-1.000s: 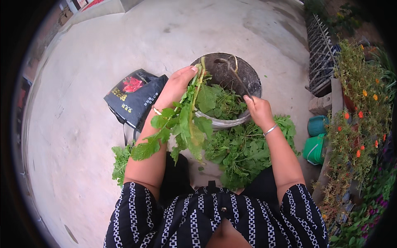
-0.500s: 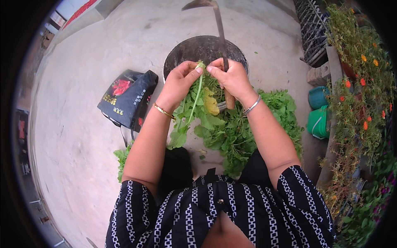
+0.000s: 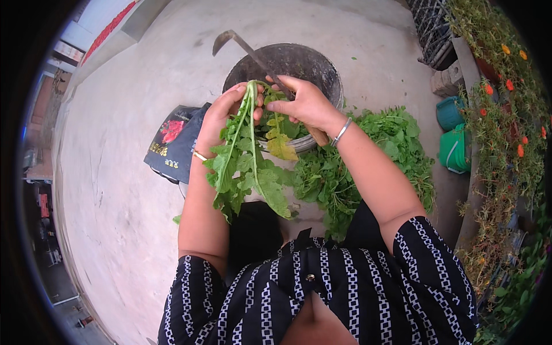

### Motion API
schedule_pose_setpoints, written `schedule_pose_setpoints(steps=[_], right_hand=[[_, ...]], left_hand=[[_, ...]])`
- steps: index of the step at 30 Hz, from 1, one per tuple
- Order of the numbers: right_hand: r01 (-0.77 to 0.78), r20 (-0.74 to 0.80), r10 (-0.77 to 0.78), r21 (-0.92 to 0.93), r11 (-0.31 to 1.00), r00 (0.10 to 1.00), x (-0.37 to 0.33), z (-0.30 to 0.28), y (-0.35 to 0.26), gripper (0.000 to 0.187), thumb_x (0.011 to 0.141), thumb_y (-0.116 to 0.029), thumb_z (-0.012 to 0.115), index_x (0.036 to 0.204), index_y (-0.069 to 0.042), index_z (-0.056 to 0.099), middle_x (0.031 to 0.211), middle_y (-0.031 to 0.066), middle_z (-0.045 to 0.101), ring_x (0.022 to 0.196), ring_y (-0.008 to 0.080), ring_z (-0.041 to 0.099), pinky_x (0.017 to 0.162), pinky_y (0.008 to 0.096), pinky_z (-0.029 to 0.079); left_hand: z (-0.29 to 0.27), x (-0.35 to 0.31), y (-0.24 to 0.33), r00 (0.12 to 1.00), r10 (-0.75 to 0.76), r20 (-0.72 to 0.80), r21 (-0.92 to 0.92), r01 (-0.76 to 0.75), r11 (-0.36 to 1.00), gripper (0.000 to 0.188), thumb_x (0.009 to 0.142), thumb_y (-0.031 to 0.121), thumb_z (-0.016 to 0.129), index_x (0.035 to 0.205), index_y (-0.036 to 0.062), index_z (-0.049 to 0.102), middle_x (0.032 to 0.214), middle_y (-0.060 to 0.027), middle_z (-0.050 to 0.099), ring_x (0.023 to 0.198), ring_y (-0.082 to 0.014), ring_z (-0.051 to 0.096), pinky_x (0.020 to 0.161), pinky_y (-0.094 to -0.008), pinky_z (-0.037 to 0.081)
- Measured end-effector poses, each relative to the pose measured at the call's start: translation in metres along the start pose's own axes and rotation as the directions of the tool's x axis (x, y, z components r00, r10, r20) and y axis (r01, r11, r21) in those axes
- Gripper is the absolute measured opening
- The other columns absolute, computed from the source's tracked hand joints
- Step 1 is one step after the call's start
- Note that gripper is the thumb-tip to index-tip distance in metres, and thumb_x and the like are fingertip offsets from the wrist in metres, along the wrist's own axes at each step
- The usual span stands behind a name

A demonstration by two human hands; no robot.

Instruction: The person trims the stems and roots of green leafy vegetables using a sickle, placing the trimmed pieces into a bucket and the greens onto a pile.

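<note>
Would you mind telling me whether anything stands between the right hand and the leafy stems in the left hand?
Only the fingertips of the left hand, which grips the leafy stems, show in the gap beside the right hand; no other obstacle is visible. The sickle it holds has its blade beyond both hands.

1. Bag: black, red flower print; on pale floor, left side.
2. Teal tub: right side.
3. Green tub: pale handle; just beside teal tub.
4. Bricks: greyish, near teal tub.
5. Fence: lattice, upper right.
6. Plants: orange blooms, along right edge.
</note>
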State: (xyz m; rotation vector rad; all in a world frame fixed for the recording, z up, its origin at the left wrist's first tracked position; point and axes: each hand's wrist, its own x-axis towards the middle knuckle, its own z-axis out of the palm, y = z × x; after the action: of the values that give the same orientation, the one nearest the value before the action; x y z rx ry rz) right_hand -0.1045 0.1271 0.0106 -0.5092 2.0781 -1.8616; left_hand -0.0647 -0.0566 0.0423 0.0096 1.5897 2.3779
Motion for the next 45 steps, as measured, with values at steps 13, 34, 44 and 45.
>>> schedule_pose_setpoints(steps=[13,34,44,45], right_hand=[[-0.003,-0.343,-0.079,-0.233,0.973,0.936,0.017,-0.032,0.004,0.039,0.079,-0.017,0.067,0.114,-0.001,0.058,0.081,0.0074,0.065,0.055,0.012,0.059,0.057,0.0274,0.049],[0.147,0.227,-0.156,0.058,0.987,0.961,-0.001,0.111,-0.075,0.031,0.086,-0.016,0.061,0.114,-0.002,0.057,0.097,0.0044,0.065,0.079,0.0097,0.063,0.055,0.0186,0.044],[0.23,0.624,-0.038,-0.23,0.946,0.781,-0.014,0.324,-0.085,0.026,0.086,-0.01,0.052,0.11,-0.003,0.059,0.082,0.0033,0.064,0.064,0.0085,0.059,0.054,0.0229,0.045],[0.287,0.624,-0.048,-0.289,0.913,0.78,-0.015,0.322,-0.077,0.028,0.086,-0.014,0.053,0.112,-0.005,0.059,0.089,0.003,0.065,0.069,0.0082,0.06,0.055,0.0228,0.045]], left_hand=[[-0.024,0.004,-0.007,0.987,-0.065,-0.148,0.227,0.098,0.969,0.021,0.094,0.022,0.05,0.099,0.0033,0.057,0.085,-0.0042,0.061,0.073,-0.0117,0.061,0.064,-0.0225,0.049],[-0.061,-0.104,0.058,0.813,0.58,-0.056,0.758,-0.343,0.554,0.021,0.081,0.008,0.065,0.102,0.0039,0.064,0.089,-0.0036,0.064,0.082,-0.0137,0.061,0.074,-0.0268,0.049],[-0.179,-0.313,0.023,0.78,0.584,-0.223,0.928,0.353,-0.117,0.026,0.078,0.013,0.067,0.103,0.0117,0.065,0.094,-0.0059,0.064,0.084,-0.0222,0.063,0.077,-0.0307,0.05],[-0.194,-0.314,0.0,0.775,0.577,-0.256,0.941,0.338,-0.036,0.03,0.074,0.017,0.069,0.103,0.0164,0.065,0.096,-0.009,0.062,0.085,-0.029,0.061,0.077,-0.0353,0.049]])
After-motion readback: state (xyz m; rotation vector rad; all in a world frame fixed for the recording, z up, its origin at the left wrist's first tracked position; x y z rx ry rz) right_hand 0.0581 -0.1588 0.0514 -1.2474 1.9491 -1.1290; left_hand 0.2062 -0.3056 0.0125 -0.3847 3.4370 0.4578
